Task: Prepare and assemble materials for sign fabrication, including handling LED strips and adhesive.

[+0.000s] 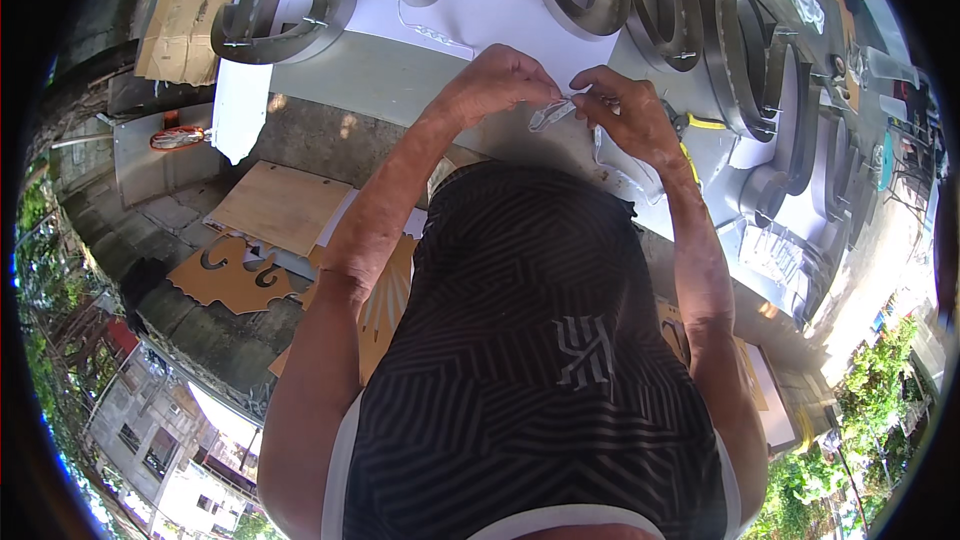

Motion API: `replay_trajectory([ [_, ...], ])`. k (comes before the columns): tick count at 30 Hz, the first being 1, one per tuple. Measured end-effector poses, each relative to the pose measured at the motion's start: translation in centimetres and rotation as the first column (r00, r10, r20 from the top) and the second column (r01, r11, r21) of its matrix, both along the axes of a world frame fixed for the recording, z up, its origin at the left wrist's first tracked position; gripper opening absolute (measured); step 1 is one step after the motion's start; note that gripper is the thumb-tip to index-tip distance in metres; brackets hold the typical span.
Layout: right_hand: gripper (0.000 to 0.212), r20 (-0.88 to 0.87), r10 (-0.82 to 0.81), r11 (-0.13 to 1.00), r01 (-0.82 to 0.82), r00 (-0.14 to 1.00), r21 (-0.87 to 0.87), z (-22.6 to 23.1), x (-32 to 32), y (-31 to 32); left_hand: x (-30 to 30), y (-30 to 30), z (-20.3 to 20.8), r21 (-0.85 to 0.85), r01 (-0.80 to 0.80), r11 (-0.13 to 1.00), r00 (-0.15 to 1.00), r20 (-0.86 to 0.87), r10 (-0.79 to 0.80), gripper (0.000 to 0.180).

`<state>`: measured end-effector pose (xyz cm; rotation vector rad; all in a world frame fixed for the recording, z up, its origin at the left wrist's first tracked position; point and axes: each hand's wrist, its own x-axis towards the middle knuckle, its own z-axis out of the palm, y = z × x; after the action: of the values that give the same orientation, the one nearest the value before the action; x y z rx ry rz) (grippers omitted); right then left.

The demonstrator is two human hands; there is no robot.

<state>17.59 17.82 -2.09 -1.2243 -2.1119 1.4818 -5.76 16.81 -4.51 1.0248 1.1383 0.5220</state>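
My left hand (500, 88) and my right hand (632, 122) meet above the near edge of the work table, thumbs and fingertips pinched close together. Both grip a thin white wire (548, 118), which hangs in a small loop under the fingertips; its exact ends are too small to make out. More pale wire (622, 176) trails below my right hand. Yellow-handled pliers (706, 123) lie beside my right wrist, partly covered by it. Beyond my hands, a grey metal channel letter (600, 0) stands on white sheeting.
Several more curved metal letters (742, 70) fill the right side of the table. A string of white wire (430, 35) lies among the far ones. To the left are a cardboard box (185, 35), an orange-rimmed tool (178, 138), and cut tan panels (230, 275) on the ground.
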Motion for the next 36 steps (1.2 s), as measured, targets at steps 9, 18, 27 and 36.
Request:
replay_trajectory([
  [9,0.031,-0.013,-0.094,0.992,0.094,0.996,0.088,0.2,-0.3,-0.6,0.0,-0.3,-0.3,0.026,0.013,1.000,1.000,-0.027,-0.012,0.022],
  [18,0.030,0.086,-0.138,0.973,0.151,0.987,-0.172,1.1,-0.6,-0.4,0.7,-1.1,-0.1,0.258,-0.007,0.966,0.981,-0.184,0.056,0.024],
  [27,0.019,-0.027,-0.128,0.992,0.129,0.991,0.011,-1.0,-0.3,-0.8,1.6,-2.1,0.0,0.453,-0.027,0.891,0.939,-0.294,0.178,0.020],
  [36,0.016,-0.085,-0.214,0.977,0.215,0.973,0.009,-0.5,-0.7,-1.7,1.7,-2.4,-0.1,0.447,-0.036,0.894,0.966,-0.212,0.145,0.020],
])
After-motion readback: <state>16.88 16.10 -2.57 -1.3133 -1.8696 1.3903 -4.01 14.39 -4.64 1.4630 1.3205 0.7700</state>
